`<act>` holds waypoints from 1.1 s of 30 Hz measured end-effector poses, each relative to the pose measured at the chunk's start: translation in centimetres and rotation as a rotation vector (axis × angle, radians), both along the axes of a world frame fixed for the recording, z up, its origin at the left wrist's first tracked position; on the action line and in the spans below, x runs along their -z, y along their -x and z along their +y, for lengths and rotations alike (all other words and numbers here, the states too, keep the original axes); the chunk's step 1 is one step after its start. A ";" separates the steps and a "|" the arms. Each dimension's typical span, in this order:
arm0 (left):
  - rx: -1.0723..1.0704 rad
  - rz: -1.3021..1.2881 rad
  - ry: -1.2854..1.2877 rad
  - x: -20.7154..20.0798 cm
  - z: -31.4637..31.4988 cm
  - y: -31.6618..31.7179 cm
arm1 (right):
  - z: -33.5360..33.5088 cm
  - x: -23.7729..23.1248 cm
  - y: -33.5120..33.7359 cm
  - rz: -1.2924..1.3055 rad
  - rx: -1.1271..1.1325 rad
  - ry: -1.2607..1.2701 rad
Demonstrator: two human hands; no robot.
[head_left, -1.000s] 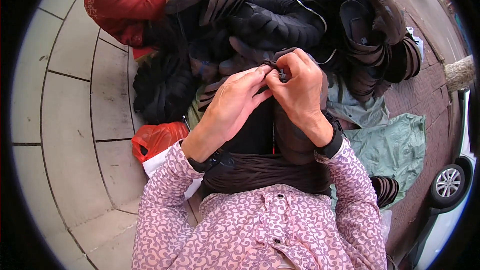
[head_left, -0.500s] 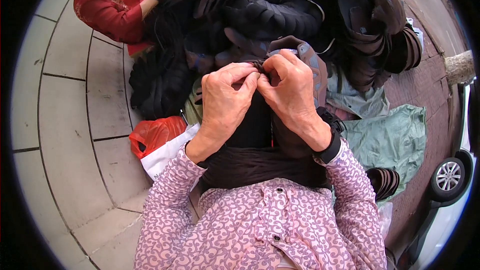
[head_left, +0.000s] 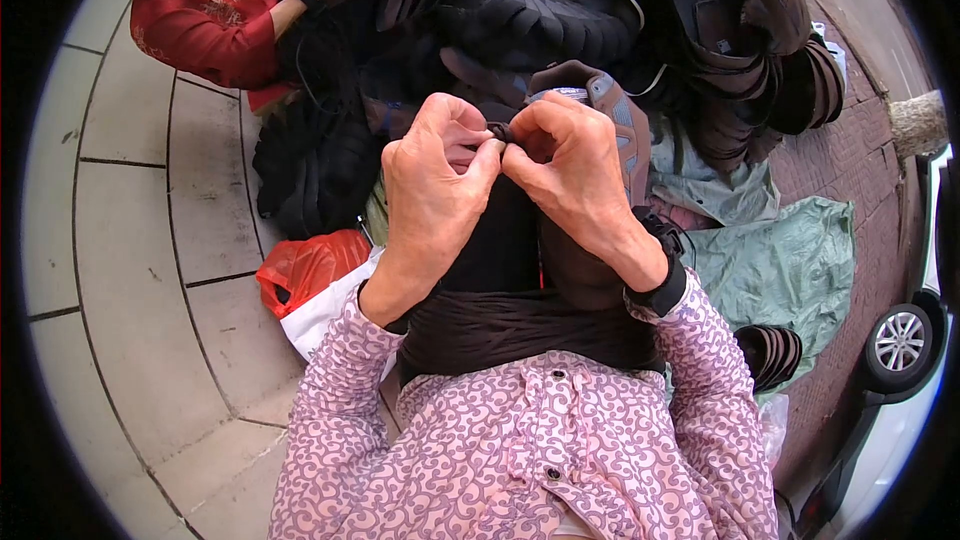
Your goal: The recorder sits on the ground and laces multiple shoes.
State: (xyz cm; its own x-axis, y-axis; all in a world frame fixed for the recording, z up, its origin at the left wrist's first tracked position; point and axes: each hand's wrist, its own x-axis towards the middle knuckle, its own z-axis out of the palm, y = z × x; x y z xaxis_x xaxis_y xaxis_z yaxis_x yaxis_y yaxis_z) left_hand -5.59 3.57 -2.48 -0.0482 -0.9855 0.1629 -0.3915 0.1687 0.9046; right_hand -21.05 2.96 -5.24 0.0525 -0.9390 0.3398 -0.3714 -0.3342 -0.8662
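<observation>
My left hand (head_left: 435, 175) and my right hand (head_left: 580, 165) meet in front of me, thumbs and fingertips pinched together. Between them is a short twisted piece of dark brown shoelace (head_left: 498, 130); its ends are hidden by my fingers. Across my lap lies a thick bundle of dark brown laces (head_left: 530, 330). Just beyond my right hand is a brown shoe upper (head_left: 625, 120) with grey-blue panels, partly covered by that hand.
A heap of dark stacked shoe uppers (head_left: 545, 25) spreads ahead. At the far left, a person in red (head_left: 205, 15) works with both hands. A red plastic bag (head_left: 310, 265) is at left, a green sheet (head_left: 780, 270) at right, near a parked car's wheel (head_left: 898, 348).
Both hands have shifted slightly left, still pinching the shoelace. My left hand has turned a little, and the dark twist shows more clearly between the fingertips.
</observation>
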 end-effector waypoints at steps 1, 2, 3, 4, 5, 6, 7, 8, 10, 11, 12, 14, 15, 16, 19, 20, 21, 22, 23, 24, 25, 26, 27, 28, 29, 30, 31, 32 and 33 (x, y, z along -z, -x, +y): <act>0.001 -0.074 0.035 -0.4 0.2 0.0 | 0.1 -0.2 0.0 -0.016 -0.009 -0.012; 0.011 -0.136 0.110 -0.8 0.4 0.0 | 0.1 -0.3 0.0 -0.016 -0.008 -0.013; 0.006 -0.147 0.068 -1.1 0.5 0.0 | 0.2 -0.5 -0.1 0.010 -0.010 0.026; 0.004 -0.134 0.051 -1.4 0.5 -0.1 | 0.3 -0.7 -0.1 0.037 -0.013 0.065; 0.022 -0.111 0.070 -1.5 0.5 -0.2 | 0.4 -0.9 -0.1 0.036 -0.011 0.063; 0.006 0.034 -0.030 -1.6 0.0 -0.4 | 0.6 -1.1 -0.1 0.068 0.003 0.117; 0.011 0.271 -0.203 -1.8 -0.5 -0.8 | 0.6 -1.2 -0.2 0.095 0.020 0.177; 0.007 0.340 -0.229 -1.7 -0.8 -0.8 | 0.7 -1.3 -0.3 0.099 0.019 0.169; 0.008 0.409 -0.253 -1.4 -1.1 -0.6 | 0.6 -1.5 -0.5 0.172 0.061 0.187; -0.015 0.412 -0.202 -1.2 -1.1 -0.5 | 0.5 -1.5 -0.6 0.172 0.061 0.186; -0.046 0.419 -0.154 -1.0 -1.0 -0.3 | 0.3 -1.4 -0.6 0.242 0.083 0.264; -0.053 0.215 -0.050 -0.8 -0.8 0.0 | 0.0 -1.3 -0.5 0.314 0.113 0.341; -0.059 0.017 0.061 -0.8 -0.7 0.1 | -0.1 -1.2 -0.4 0.303 0.092 0.342; -0.049 0.024 0.036 -0.8 -0.8 0.1 | -0.2 -1.1 -0.4 0.294 0.076 0.340; -0.038 0.361 -0.249 -1.2 -1.4 -0.6 | -0.3 -0.9 -0.2 0.217 0.055 0.300; -0.037 0.411 -0.294 -1.3 -1.5 -0.7 | -0.4 -0.8 -0.1 0.217 0.056 0.298; 0.004 0.421 -0.283 -1.4 -1.5 -0.8 | -0.4 -0.8 -0.1 0.117 0.007 0.190; -0.010 0.285 -0.222 -1.5 -1.2 -0.8 | -0.5 -0.8 0.0 0.009 -0.025 0.073; -0.026 0.143 -0.172 -1.7 -0.7 -0.7 | -0.5 -0.8 0.1 0.021 -0.036 0.080; -0.037 0.056 -0.124 -1.8 -0.4 -0.7 | -0.4 -0.8 0.1 -0.073 -0.078 0.059; -0.036 0.069 -0.122 -2.0 0.0 -0.6 | -0.4 -0.9 0.2 -0.166 -0.116 0.040; -0.024 0.022 -0.087 -2.3 0.2 -0.5 | -0.3 -1.0 0.3 -0.163 -0.110 0.038; -0.015 -0.027 -0.056 -2.6 0.5 -0.5 | 0.0 -1.1 0.5 -0.166 -0.122 0.037; 0.007 -0.064 -0.030 -2.9 0.8 -0.4 | 0.2 -1.2 0.5 -0.171 -0.136 0.039; 0.004 -0.063 -0.044 -3.2 0.9 -0.3 | 0.3 -1.3 0.7 -0.171 -0.134 0.037; 0.011 -0.065 -0.051 -3.4 1.0 -0.2 | 0.6 -1.4 0.8 -0.177 -0.138 0.027; 0.021 -0.075 -0.061 -3.7 1.1 -0.1 | 0.7 -1.4 0.9 -0.181 -0.142 0.017; 0.023 -0.070 -0.063 -3.9 1.2 0.0 | 0.9 -1.5 1.1 -0.184 -0.138 0.015; 0.019 -0.082 -0.038 -4.1 1.3 0.2 | 1.0 -1.5 1.3 -0.142 -0.146 0.018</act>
State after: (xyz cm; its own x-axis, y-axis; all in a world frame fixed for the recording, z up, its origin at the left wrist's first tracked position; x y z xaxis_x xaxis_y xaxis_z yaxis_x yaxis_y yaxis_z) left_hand -5.75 4.86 1.59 -0.0790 -0.9896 0.1202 -0.4615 0.1432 0.8755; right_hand -22.39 3.92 -3.72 0.1375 -0.9186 0.3704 -0.1924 -0.3916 -0.8998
